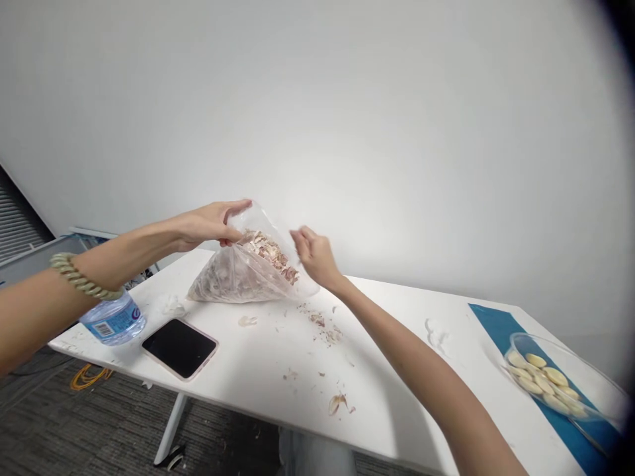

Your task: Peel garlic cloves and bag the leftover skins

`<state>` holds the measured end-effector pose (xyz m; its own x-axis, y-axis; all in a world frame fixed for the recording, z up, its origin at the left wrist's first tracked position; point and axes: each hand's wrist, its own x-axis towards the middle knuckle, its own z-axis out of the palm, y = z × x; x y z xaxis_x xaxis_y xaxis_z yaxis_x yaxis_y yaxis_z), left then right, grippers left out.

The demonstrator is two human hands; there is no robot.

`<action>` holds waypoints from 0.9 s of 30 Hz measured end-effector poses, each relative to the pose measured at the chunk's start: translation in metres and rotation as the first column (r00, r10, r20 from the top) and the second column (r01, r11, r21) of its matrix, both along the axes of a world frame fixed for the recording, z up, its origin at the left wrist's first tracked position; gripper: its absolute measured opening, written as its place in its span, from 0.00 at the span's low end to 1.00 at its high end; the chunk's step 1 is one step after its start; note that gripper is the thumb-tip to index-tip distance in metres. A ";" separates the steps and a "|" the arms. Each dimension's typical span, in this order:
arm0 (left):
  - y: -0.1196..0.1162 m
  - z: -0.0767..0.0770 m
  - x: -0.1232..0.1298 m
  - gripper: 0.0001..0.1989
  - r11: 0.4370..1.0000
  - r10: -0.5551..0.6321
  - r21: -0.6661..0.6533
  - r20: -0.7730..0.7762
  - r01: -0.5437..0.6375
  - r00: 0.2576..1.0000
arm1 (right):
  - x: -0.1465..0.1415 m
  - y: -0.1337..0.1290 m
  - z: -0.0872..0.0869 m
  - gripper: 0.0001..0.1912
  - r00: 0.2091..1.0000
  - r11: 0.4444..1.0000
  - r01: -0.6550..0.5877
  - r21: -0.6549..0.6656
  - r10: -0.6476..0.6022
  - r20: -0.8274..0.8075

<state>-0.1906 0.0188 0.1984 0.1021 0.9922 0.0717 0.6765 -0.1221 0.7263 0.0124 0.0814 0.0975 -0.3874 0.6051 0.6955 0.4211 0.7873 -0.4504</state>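
Note:
A clear plastic bag (233, 274) full of dry, papery garlic skins (270, 251) rests on the white table, its mouth tilted toward the right. My left hand (213, 225) grips the upper rim of the bag, thumb and fingers closed on the plastic. Just right of the mouth is my right hand (317, 254), its fingers curled together; what they hold, if anything, is hidden. Below it, loose skin scraps (325, 327) lie scattered on the tabletop, with a larger peel (337, 403) nearer the front edge.
A phone (179, 348) and a water bottle (114, 320) stand at the left, near my left forearm. To the right, a clear bowl (590, 367) of peeled garlic cloves (543, 380) sits on a blue mat (496, 320). Crumpled white tissue (436, 336) lies on the table. A wall rises behind.

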 end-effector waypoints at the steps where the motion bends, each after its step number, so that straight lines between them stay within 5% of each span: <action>1: 0.001 -0.001 0.001 0.51 1.000 -0.002 0.004 0.019 0.002 1.000 | -0.020 0.006 0.009 0.21 0.997 0.999 -0.050 -0.011 0.049 -0.054; 4: 0.003 -0.003 0.003 0.51 1.000 -0.004 0.023 0.077 0.002 0.997 | -0.067 0.020 0.023 0.20 0.994 0.994 -0.108 -0.030 0.109 0.009; 7: 0.003 -0.001 0.003 0.51 1.000 0.021 0.019 0.104 -0.023 0.994 | -0.079 0.026 0.028 0.23 0.972 0.989 -0.122 -0.081 0.136 0.193; 12: 0.004 0.003 -0.001 0.49 0.999 0.009 0.046 0.089 -0.013 0.996 | -0.050 0.011 0.041 0.32 0.870 0.992 -0.119 -0.046 0.127 0.476; 16: 0.006 0.003 -0.001 0.48 0.997 0.059 0.048 0.098 -0.064 0.993 | -0.020 -0.006 0.046 0.24 0.804 0.984 -0.180 0.017 0.137 0.578; 18: 0.010 0.002 -0.002 0.47 0.995 0.074 0.059 0.114 -0.081 0.991 | 0.003 -0.013 0.037 0.22 0.844 0.974 -0.195 0.111 0.109 0.526; 22: 0.025 -0.001 -0.012 0.44 0.992 0.085 0.077 0.169 -0.099 0.982 | 0.067 -0.032 -0.023 0.24 0.983 0.995 0.054 0.089 -0.069 0.172; 24: 0.036 -0.003 -0.019 0.44 0.990 0.095 0.082 0.200 -0.113 0.975 | 0.099 -0.045 -0.072 0.30 0.955 0.967 0.225 -0.118 -0.195 0.224; 27: 0.048 -0.003 -0.027 0.43 0.984 0.129 0.083 0.255 -0.155 0.958 | 0.128 -0.063 -0.143 0.41 0.841 0.825 0.425 -0.372 -0.209 0.499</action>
<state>-0.2177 0.0669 0.1959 -0.0730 0.9814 0.1773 0.4927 -0.1190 0.8620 0.1405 0.0186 -0.0460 -0.3011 0.9452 0.1265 0.8393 0.3256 -0.4354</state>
